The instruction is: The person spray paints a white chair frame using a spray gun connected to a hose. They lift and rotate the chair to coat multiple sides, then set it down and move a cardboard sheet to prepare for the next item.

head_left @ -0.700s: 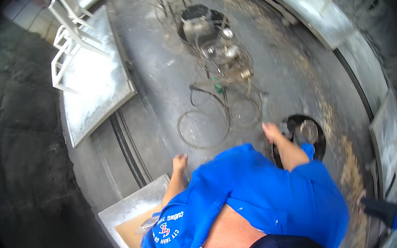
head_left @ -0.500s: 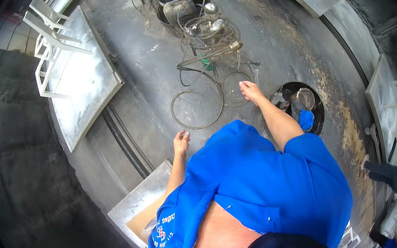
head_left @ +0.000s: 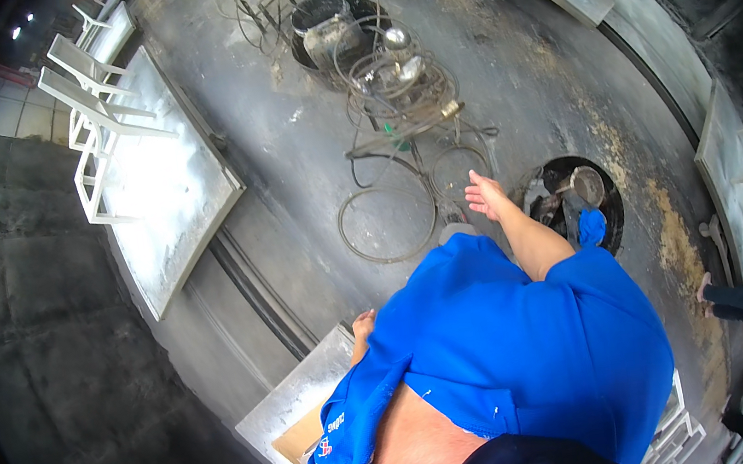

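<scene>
Holds both bare hands well apart, in front of bright-blue fabric clothing. Extends the right hand forward above the stained dark-grey floor, with fingers stretched out and unclosed. Has the left hand lower and partly hidden, with bent fingers; cannot tell whether closed on anything.

Shows, near the right fingertips, a thin greyish hose lying in round loops on the floor; cannot tell whether touching. Has, just beside the right hand, a round black tub containing a grey cylindrical container and a crumpled bright-blue cloth. Includes, near the left hand, a flat silvery platform bearing a tan rectangular board.

Shows, farther ahead, a shiny round metal cup among tangled hoses, then a black-crusted bucket. Includes, far left, white slat-framed chairs on a larger silvery platform; far right, another person in dark trousers.
</scene>
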Action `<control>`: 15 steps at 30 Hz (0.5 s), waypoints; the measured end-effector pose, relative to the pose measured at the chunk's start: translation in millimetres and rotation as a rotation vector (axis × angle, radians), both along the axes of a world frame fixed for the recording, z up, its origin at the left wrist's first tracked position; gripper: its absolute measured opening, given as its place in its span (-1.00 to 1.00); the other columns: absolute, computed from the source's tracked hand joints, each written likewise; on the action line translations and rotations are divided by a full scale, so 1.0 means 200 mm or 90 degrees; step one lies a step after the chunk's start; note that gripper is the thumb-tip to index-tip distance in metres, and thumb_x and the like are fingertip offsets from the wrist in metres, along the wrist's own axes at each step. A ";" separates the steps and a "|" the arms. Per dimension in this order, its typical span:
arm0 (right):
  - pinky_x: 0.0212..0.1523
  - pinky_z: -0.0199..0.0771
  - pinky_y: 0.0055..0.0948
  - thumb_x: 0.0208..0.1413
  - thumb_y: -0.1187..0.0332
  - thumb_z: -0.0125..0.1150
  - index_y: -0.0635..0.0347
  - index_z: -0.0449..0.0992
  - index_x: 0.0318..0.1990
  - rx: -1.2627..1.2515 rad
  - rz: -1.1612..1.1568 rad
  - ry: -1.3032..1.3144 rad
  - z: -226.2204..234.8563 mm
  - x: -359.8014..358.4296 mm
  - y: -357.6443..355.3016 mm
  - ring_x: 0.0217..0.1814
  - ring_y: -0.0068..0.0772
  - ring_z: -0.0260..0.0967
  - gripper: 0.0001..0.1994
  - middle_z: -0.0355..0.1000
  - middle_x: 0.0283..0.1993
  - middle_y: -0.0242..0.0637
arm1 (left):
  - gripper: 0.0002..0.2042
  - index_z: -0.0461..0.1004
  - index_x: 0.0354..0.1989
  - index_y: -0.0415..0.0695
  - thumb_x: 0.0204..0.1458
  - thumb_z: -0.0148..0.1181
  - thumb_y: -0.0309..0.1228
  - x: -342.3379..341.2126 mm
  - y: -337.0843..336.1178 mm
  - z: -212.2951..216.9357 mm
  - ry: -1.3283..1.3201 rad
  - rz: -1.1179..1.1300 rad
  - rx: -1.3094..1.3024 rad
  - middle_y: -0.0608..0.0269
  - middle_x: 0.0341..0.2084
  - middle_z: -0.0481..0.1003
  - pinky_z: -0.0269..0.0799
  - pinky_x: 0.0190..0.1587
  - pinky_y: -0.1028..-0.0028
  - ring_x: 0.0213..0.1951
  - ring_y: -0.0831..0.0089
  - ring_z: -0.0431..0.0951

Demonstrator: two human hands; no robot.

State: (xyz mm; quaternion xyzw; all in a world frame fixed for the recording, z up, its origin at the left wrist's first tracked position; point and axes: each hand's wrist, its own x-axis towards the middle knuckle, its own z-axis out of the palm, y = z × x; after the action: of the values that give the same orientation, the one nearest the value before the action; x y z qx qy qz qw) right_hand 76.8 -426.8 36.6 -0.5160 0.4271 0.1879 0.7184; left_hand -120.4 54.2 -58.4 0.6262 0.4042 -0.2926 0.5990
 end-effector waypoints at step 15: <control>0.03 0.54 0.09 0.27 -0.27 0.08 0.20 0.26 0.29 0.425 0.043 -0.102 0.30 0.70 0.01 0.09 -0.05 0.50 -0.27 0.49 0.13 -0.09 | -0.60 0.36 0.25 -0.18 0.28 0.23 -0.40 2.30 -1.00 0.66 -0.383 0.037 0.001 0.19 -0.26 0.61 0.56 -0.29 0.45 -0.34 0.49 0.58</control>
State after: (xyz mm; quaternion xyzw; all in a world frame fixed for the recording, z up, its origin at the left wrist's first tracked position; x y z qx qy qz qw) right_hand 216.4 -424.1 96.5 -0.2798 0.2668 0.2998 0.8721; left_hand 339.1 -144.9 74.0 0.6734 0.2265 -0.0768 0.6995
